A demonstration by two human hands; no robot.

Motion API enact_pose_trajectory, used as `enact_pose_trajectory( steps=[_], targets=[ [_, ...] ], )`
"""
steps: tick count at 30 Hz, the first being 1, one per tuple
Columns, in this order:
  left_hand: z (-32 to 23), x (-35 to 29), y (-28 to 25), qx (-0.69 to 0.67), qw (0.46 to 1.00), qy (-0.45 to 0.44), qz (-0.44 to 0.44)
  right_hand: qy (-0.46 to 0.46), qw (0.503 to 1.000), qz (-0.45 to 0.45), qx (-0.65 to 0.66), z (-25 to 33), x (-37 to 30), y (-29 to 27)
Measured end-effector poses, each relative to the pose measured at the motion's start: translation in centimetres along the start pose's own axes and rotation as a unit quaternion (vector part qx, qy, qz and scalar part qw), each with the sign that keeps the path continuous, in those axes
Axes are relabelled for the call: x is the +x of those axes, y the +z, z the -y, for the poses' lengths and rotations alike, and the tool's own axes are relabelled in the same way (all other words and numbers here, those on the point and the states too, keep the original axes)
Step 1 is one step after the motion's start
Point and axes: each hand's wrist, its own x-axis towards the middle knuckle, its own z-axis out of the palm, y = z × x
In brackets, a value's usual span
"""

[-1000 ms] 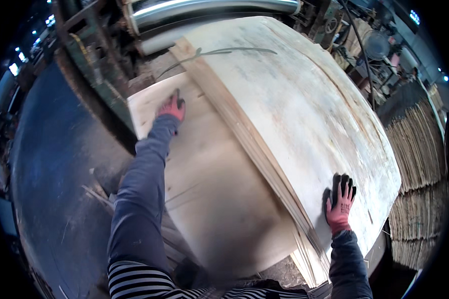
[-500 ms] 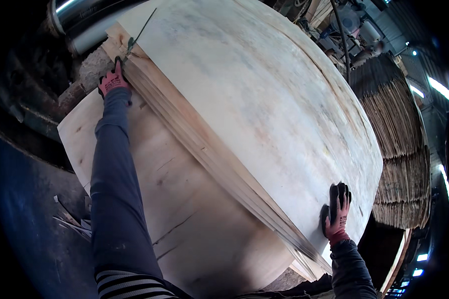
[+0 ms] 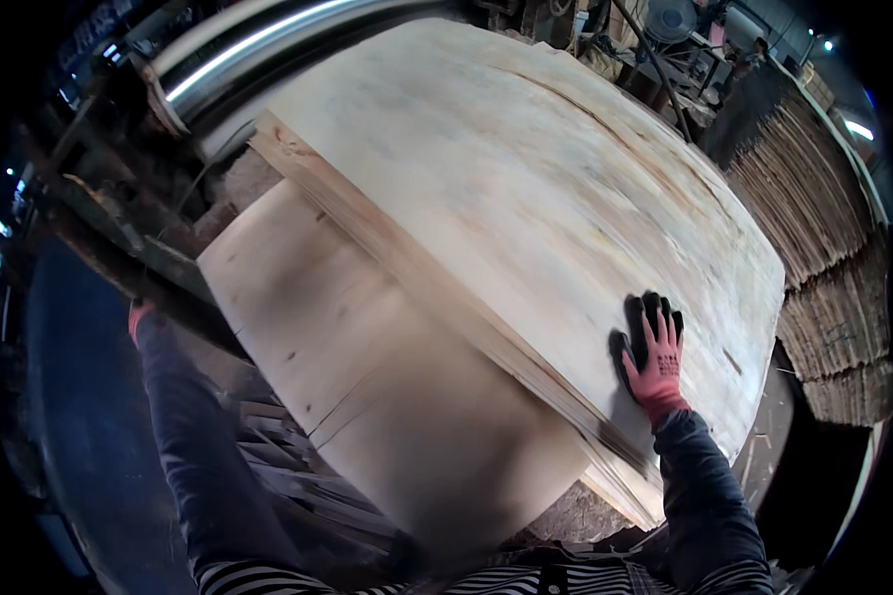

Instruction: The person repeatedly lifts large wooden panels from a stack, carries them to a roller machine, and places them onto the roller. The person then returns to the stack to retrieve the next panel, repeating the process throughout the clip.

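Note:
A pale stack of wood veneer sheets fills the middle, its layered edge running from upper left to lower right. Flat on the top sheet near its right end rests my right hand, in a pink and black glove, fingers spread and holding nothing. Below the stack's edge juts a lower veneer sheet with dark knots and cracks. My left hand, in a pink glove, is off to the left of the sheets beside a dark beam. Shadow hides its fingers and anything in them.
Shiny metal rollers lie behind the stack's far left corner. A tall pile of brown veneer stands at the right. Wood scraps litter the floor at lower left. A fan is at the back.
My left hand has left the stack's far left corner and moved out left and nearer. A thin dark green strip at that corner is gone from there. My right hand stays flat on the sheet.

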Motion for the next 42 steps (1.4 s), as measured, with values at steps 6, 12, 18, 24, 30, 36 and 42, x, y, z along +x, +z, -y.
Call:
enact_pose_trajectory(
  steps=[6, 12, 18, 24, 30, 36, 42],
  targets=[
    [9.0, -8.5, -19.7, -0.548, 0.823, -0.055, -0.141, -0.004, 0.991, -0.05, 0.127, 0.3, 0.6, -2.0],
    [-10.2, -29.5, -34.4, -0.748, 0.589, 0.247, 0.179, -0.157, 0.812, 0.057, 0.559, 0.8, -8.3, -13.2],
    [-26.8, -64.3, -31.1, -0.697, 0.4, 0.253, 0.539, -0.163, 0.638, 0.097, 0.746, -1.7, -19.0, -23.5],
    [-31.5, -80.9, -31.0, -0.593, 0.375, 0.231, 0.674, 0.02, 0.693, 0.179, 0.699, -13.6, -26.0, -23.8],
    [-31.6, -86.4, -22.2, -0.236, 0.298, -0.041, 0.924, 0.225, 0.781, 0.2, 0.548, -25.5, -38.3, -27.3],
    [-30.2, -90.8, -19.1, -0.12, 0.23, 0.143, 0.955, 0.476, 0.852, 0.197, -0.092, -35.9, -48.1, -29.9],
    [-32.3, -93.4, -19.1, -0.1, 0.182, 0.186, 0.96, 0.698, 0.679, -0.116, -0.195, -47.8, -59.6, -30.8]
  ],
)
